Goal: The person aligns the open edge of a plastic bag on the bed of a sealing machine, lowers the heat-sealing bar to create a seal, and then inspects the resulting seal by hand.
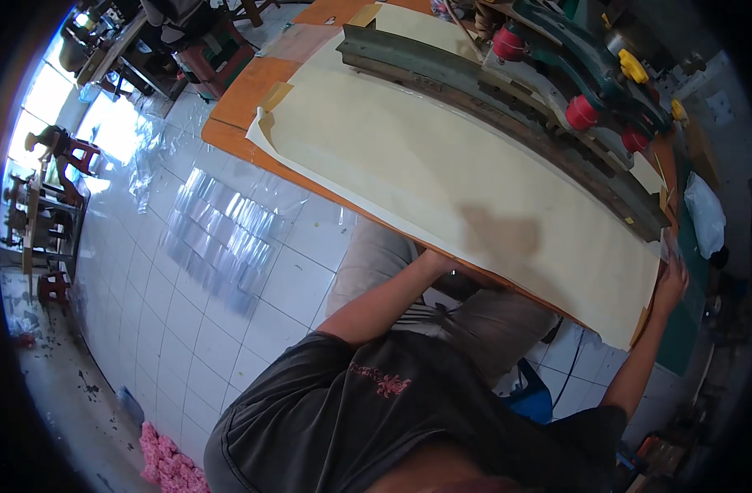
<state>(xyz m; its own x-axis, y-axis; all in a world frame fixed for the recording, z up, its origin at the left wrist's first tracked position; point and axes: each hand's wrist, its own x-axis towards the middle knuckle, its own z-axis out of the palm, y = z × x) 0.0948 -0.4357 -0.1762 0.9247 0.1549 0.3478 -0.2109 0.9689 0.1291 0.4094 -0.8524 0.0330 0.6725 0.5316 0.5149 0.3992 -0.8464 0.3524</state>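
My right hand (pixel 673 284) is at the right end of the table, its fingers closed on a small piece of clear plastic film (pixel 670 246). That film is beside the end of a long dark-green metal bar (pixel 491 94), which lies across the cream sheet (pixel 392 148) covering the tabletop. My left hand (pixel 438 263) is low at the table's near edge, above my lap. The table edge hides its fingers, so whether it holds anything does not show.
Behind the bar stands a dark-green machine (pixel 573 57) with red and yellow knobs. A white plastic bag (pixel 704 215) lies right of the table. Clear plastic pieces (pixel 220 238) are spread over the tiled floor at left. A blue stool (pixel 530 398) is near my legs.
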